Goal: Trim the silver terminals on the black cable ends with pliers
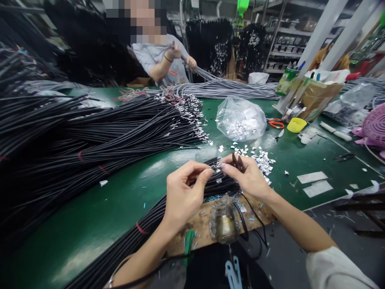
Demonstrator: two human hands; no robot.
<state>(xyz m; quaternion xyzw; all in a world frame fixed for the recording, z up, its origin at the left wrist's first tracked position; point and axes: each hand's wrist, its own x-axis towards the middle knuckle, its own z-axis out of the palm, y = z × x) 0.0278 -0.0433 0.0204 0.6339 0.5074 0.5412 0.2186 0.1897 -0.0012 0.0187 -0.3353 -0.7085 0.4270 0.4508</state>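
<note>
My left hand (185, 192) is closed in a pinch on the end of a black cable, whose thin wires show between my fingertips. My right hand (248, 174) meets it there, thumb and forefinger pinched at the same thin wires. Dark pointed jaws of a small pair of cutters (238, 162) stick up from the right hand; the handles are hidden in it. Under both hands runs a bundle of black cables (156, 214) tied with a red band. Just below sits a brass-coloured, worn metal device (224, 222) on a wooden board (201, 224).
Black cables (129, 132) with stripped ends pile up at left. A clear bag of scraps (240, 120), loose foil bits (263, 160), orange-handled scissors (276, 123) and a yellow tape roll (296, 125) lie on the green table (120, 204). Across it a person (162, 60) handles grey cables (228, 86).
</note>
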